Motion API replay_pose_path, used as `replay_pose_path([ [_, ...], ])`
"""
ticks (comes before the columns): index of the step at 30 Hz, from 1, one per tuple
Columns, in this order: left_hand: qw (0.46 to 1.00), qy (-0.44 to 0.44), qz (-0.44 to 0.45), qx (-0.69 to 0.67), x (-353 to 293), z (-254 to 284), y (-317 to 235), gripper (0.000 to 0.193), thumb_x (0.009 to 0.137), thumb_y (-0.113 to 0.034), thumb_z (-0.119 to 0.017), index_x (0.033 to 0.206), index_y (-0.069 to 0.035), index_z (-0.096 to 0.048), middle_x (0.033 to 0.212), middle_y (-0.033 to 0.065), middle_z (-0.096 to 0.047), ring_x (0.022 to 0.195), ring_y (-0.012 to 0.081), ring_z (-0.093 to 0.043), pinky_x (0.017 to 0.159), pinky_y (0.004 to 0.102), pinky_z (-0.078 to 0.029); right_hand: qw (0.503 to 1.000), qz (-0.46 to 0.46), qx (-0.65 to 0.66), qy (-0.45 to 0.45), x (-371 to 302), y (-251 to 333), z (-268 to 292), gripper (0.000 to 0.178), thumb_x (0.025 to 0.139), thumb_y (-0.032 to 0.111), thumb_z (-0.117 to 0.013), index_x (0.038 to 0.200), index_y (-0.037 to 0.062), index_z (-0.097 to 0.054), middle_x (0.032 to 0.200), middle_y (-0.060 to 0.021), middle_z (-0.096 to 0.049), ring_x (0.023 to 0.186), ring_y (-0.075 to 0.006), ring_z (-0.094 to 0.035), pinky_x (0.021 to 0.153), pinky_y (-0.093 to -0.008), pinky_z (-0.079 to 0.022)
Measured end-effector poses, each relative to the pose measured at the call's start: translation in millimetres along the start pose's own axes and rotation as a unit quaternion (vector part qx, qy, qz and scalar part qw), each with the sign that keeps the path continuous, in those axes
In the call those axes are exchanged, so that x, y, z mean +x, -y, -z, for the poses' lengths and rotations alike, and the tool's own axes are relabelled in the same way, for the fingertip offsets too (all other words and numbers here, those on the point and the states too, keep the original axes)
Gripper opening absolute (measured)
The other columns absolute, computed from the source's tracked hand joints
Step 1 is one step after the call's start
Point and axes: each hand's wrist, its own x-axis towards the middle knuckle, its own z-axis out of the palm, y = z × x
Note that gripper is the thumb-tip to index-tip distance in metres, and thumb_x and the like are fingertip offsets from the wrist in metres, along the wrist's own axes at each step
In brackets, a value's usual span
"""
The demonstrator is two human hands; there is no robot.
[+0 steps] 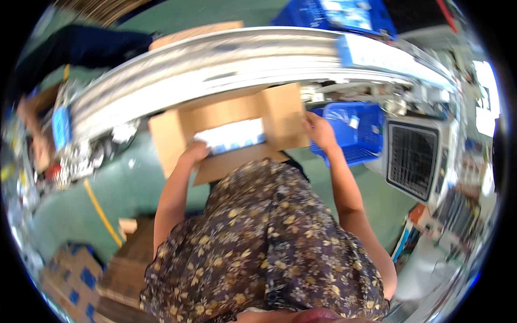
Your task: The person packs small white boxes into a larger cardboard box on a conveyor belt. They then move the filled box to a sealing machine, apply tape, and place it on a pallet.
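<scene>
An open cardboard box [221,115] stands in front of me with its flaps spread outward. Inside lies a white and blue pack [231,135], too blurred to tell its kind. My left hand [195,153] is at the box's near left corner, beside the pack's left end; blur hides whether its fingers grip the box wall or the pack. My right hand [319,131] is closed on the outer edge of the right flap [284,116].
A pale conveyor-like rail [215,54] runs across behind the box. To the right are a blue plastic basket [353,153] and a white crate with a dark grille [412,159]. At the far left, another person's arm [33,129] reaches in. Brown cartons [126,269] stand at the lower left.
</scene>
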Motion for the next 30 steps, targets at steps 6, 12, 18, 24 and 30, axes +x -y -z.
replay_pose_path([
  [6, 0.992, -0.063, 0.077, -0.083, -3.0, 1.4, 48.7, 0.044, 0.092, -0.034, -0.055, 0.126, -0.006, -0.063, 0.128, 0.0213, -0.062, 0.117, 0.0397, -0.060, 0.102, 0.0441, -0.047, 0.956, 0.018, -0.003, -0.293, 67.6, -69.9, 93.6, 0.035, 0.090, 0.025, -0.067, 0.116, 0.0022, -0.066, 0.100, -0.0198, -0.066, 0.098, -0.0382, -0.062, 0.087, -0.0451, -0.049],
  [12, 0.985, -0.126, 0.056, -0.104, -31.1, 42.3, -8.1, 0.039, 0.095, -0.030, -0.057, 0.123, -0.003, -0.065, 0.106, 0.0203, -0.071, 0.101, 0.0354, -0.068, 0.090, 0.0424, -0.053, 0.867, -0.068, -0.218, -0.444, 152.4, -159.0, 207.8, 0.038, 0.090, 0.034, -0.066, 0.115, 0.0059, -0.066, 0.109, -0.0224, -0.065, 0.101, -0.0408, -0.061, 0.087, -0.0509, -0.050],
  [18, 0.932, -0.263, -0.036, -0.245, -34.5, 113.2, -135.9, 0.028, 0.098, -0.019, -0.059, 0.119, -0.002, -0.067, 0.107, 0.0212, -0.071, 0.095, 0.0305, -0.072, 0.081, 0.0343, -0.055, 0.892, -0.160, -0.298, -0.299, 212.5, -182.2, 240.2, 0.066, 0.088, 0.063, -0.059, 0.112, 0.0018, -0.068, 0.110, -0.0205, -0.067, 0.100, -0.0409, -0.063, 0.086, -0.0506, -0.052],
  [24, 0.813, -0.397, -0.141, -0.403, -28.4, 212.5, -210.1, 0.026, 0.099, -0.013, -0.058, 0.119, 0.001, -0.066, 0.102, 0.0122, -0.071, 0.090, 0.0213, -0.071, 0.081, 0.0340, -0.056, 0.961, -0.131, -0.123, -0.212, 226.8, -117.7, 222.2, 0.092, 0.079, 0.078, -0.057, 0.124, -0.0016, -0.061, 0.115, -0.0270, -0.066, 0.110, -0.0417, -0.063, 0.092, -0.0476, -0.050],
  [30, 0.878, -0.391, 0.055, -0.271, 12.8, 278.8, -180.1, 0.074, 0.082, -0.052, -0.075, 0.126, 0.003, -0.051, 0.103, 0.0209, -0.069, 0.095, 0.0326, -0.069, 0.083, 0.0384, -0.055, 0.987, 0.011, 0.064, -0.146, 199.6, 25.2, 115.7, 0.086, 0.081, 0.068, -0.066, 0.127, -0.0026, -0.054, 0.116, -0.0270, -0.067, 0.112, -0.0417, -0.063, 0.095, -0.0456, -0.048],
])
